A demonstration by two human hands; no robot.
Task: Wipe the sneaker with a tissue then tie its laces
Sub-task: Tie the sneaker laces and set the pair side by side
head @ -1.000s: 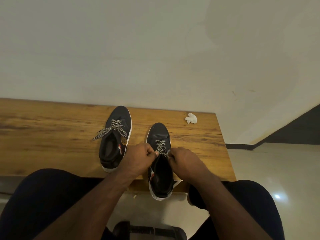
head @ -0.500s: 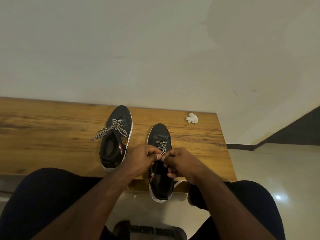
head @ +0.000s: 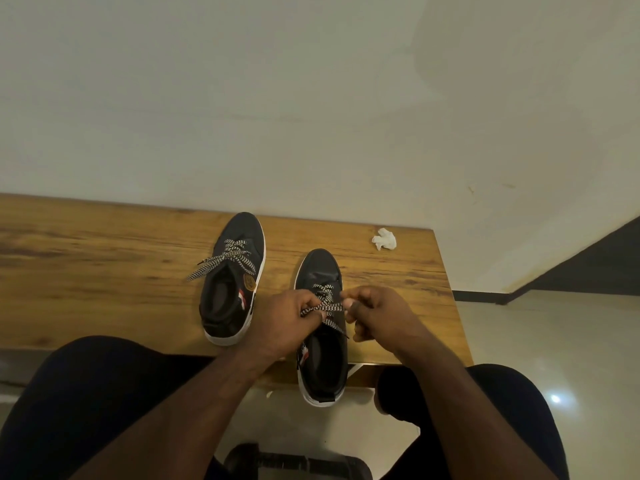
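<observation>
Between both hands' grip (head: 334,308), laces (head: 323,306).

A wooden table (head: 104,271) stands against a pale wall (head: 277,98) on glossy floor (head: 571,358).

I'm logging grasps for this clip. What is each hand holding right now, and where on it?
Both hands pinch the laces of the nearer sneaker: left hand one strand, right hand the other, above the tongue.

Left hand (head: 289,315) and right hand (head: 377,311) close together, fingers (head: 349,303) curled.
</observation>
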